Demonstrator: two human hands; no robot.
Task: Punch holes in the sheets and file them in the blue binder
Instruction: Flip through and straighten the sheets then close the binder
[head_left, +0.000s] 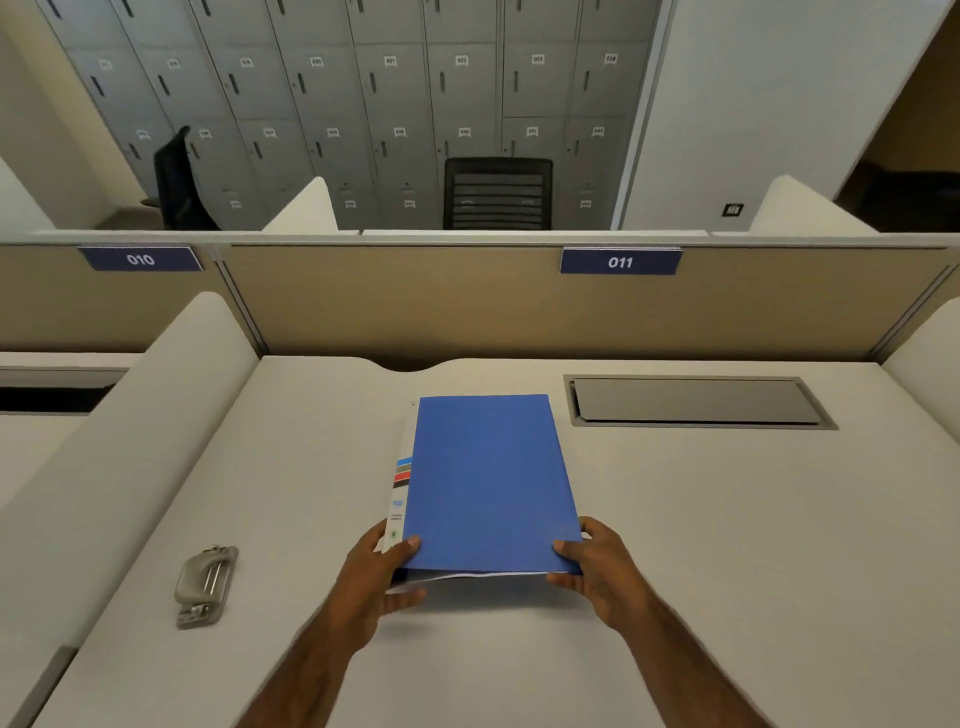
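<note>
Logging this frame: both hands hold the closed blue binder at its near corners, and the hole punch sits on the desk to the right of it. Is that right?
Not quite. In the head view the hole punch sits on the desk to the left of the blue binder, not the right. The rest stands: the left hand and right hand hold the closed binder at its near corners.

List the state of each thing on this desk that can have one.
Blue plastic ring binder: closed, near end held up, white sheets showing inside.
Grey metal hole punch: idle, untouched.
Grey desk cable hatch: lid shut.
Left hand: gripping binder.
Right hand: gripping binder.
</note>
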